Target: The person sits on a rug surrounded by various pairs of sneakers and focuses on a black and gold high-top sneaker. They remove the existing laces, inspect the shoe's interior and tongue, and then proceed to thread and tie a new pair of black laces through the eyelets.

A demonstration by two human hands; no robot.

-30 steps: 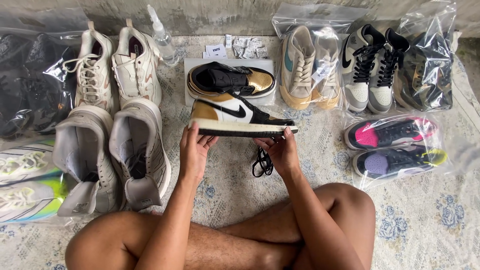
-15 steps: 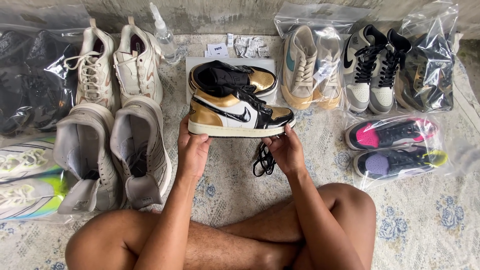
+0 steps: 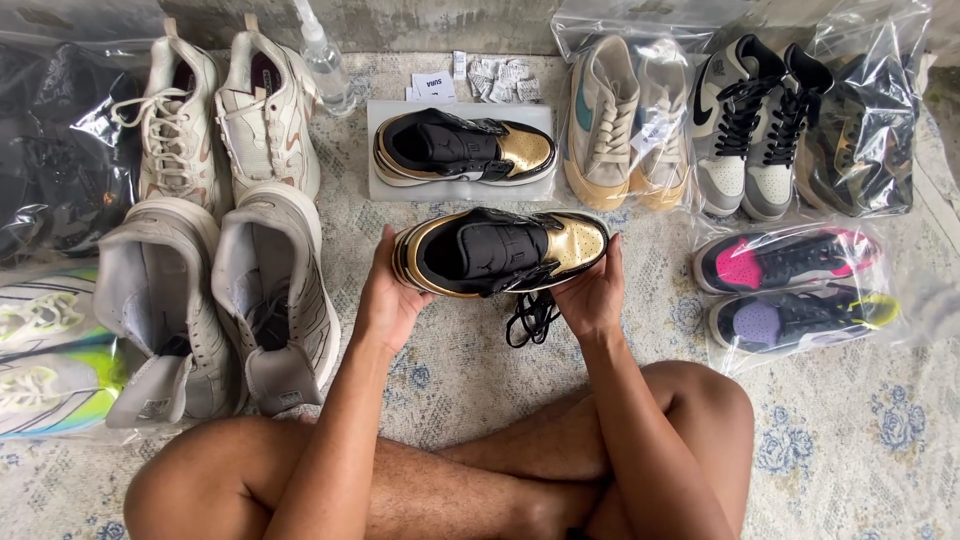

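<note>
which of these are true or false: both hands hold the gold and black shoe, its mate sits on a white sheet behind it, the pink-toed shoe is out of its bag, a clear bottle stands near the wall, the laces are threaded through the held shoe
1. Both hands hold the gold and black shoe. True: the left hand grips the heel end and the right hand the toe end.
2. Its mate sits on a white sheet behind it. True.
3. The pink-toed shoe is out of its bag. False: it lies inside clear plastic.
4. A clear bottle stands near the wall. True.
5. The laces are threaded through the held shoe. False: they hang in a loose bundle below it.
</note>
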